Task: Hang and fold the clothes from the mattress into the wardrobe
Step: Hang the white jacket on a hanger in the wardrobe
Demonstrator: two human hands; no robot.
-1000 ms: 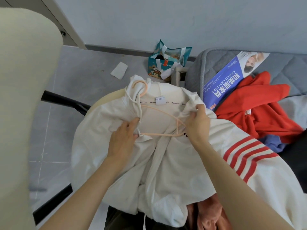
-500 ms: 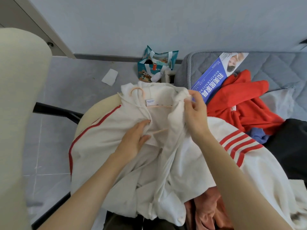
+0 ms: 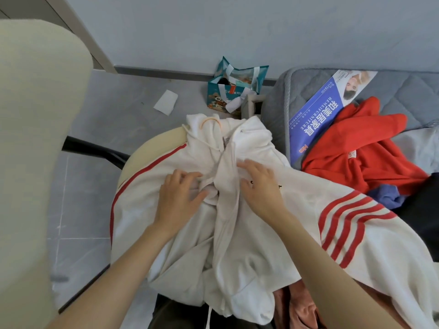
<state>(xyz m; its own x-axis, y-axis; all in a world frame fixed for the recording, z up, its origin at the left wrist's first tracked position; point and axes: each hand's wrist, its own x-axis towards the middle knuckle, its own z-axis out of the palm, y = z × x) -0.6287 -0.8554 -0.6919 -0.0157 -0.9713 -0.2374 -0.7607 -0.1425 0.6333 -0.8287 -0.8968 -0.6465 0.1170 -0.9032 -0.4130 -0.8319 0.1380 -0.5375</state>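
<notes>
In the head view, the white hoodie (image 3: 237,210) with red stripes lies spread over a cream chair seat (image 3: 156,148) just beside the grey mattress (image 3: 403,91), front side up. The peach hanger (image 3: 210,121) is now almost fully hidden inside the garment; only its hook shows, coming out at the neck near the hood. A second ago the hanger's triangle lay bare on the open front, and both hands were pinching the fabric edges; since then the two front panels have been drawn together over it. The left hand (image 3: 178,198) rests flat on the left chest with fingers spread and grips nothing. The right hand (image 3: 259,186) also lies open, palm down, pressing the right panel close to the centre seam. So both hands are apart from each other and not clamped on anything; they seem to be smoothing the cloth. I judge that the hanger is seated in the shoulders and the hoodie is nearly ready to lift by the hook and carry to the wardrobe, which is not visible here. On the mattress more clothes wait: a red garment (image 3: 361,150) lying partly on a blue brochure (image 3: 316,124), and a blue piece (image 3: 387,198) below it. A pink garment (image 3: 297,305) lies under the hoodie's hem. Much of the task is not yet done.
</notes>
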